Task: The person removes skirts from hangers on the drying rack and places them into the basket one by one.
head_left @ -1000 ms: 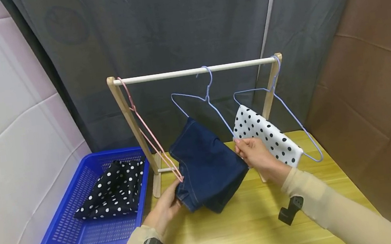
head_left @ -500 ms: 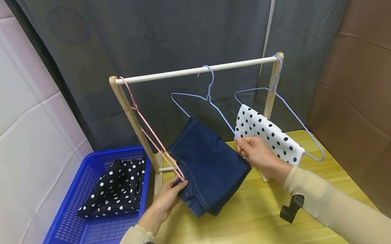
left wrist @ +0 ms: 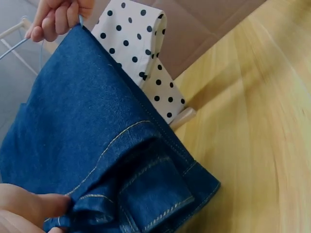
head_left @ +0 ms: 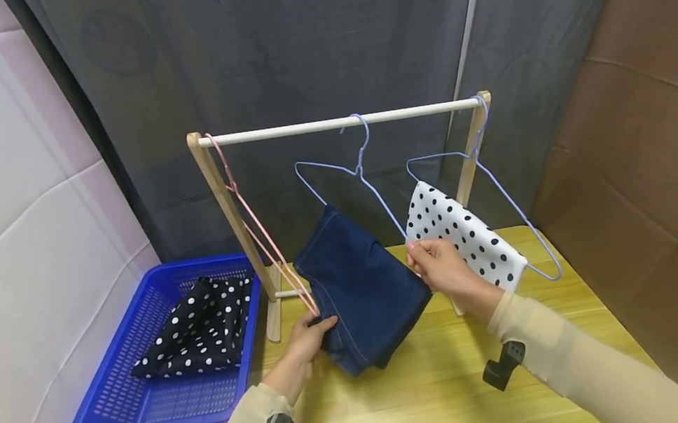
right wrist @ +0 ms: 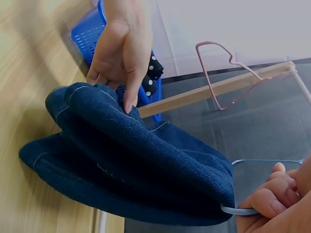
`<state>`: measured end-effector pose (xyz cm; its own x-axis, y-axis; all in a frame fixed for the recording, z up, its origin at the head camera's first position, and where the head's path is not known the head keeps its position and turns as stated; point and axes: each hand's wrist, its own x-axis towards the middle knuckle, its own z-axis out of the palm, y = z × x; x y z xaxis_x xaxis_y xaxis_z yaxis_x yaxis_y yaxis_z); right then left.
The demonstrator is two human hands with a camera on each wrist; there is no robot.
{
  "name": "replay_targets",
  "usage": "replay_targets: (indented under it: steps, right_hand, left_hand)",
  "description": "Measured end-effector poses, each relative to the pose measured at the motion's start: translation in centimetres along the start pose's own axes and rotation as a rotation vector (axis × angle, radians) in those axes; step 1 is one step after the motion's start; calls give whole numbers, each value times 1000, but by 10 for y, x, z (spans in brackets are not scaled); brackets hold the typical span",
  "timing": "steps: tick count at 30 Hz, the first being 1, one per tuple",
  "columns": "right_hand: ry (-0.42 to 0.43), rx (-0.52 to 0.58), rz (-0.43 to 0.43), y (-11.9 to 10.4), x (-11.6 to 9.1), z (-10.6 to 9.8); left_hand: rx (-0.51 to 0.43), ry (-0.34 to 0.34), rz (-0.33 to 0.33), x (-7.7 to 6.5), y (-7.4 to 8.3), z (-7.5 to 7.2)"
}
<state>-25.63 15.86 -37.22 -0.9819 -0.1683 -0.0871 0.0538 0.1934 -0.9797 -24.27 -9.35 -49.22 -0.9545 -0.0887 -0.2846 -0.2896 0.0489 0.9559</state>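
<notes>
Dark blue denim pants (head_left: 364, 286) are draped over the bottom bar of a light blue hanger (head_left: 380, 199), whose hook sits on the white rod. My left hand (head_left: 306, 342) pinches the left edge of the denim, thumb on top, as the left wrist view also shows at a stitched fold. My right hand (head_left: 441, 266) grips the hanger's lower right corner beside the denim. In the right wrist view the blue hanger wire enters the folded denim right by those curled fingers (right wrist: 274, 191).
A wooden rack (head_left: 335, 125) stands on the table (head_left: 438, 397). A pink hanger (head_left: 258, 225) hangs at its left. At right, another blue hanger (head_left: 504, 191) carries white dotted cloth (head_left: 462, 231). A blue basket (head_left: 148, 415) at left holds black dotted cloth (head_left: 201, 327).
My left hand has shifted its hold on the denim's left edge, its thumb now further over the front. The right hand stays at the hanger's corner.
</notes>
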Motion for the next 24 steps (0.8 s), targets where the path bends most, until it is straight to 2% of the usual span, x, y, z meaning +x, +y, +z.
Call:
replay_targets:
  steps: [5,9,13,16,20,24]
  right_hand:
    - [-6,26,-6,1,1,2]
    - [-8,35,-7,1,1,3]
    - [-2,29,-7,1,1,2]
    - [2,29,-5,1,2,1]
    - [4,30,-6,-1,2,1]
    - [8,23,-1,-2,2,-1]
  left_hand:
    - [69,115,42,-2,1,4]
    - [65,146,72,-3,3,5]
    - [-45,99,78,-1,2,4]
    - [-219,32,62,3,1,3]
    - [-416,-57,6,7,3,-1]
    - [-496,-120,-37,10,8,-7]
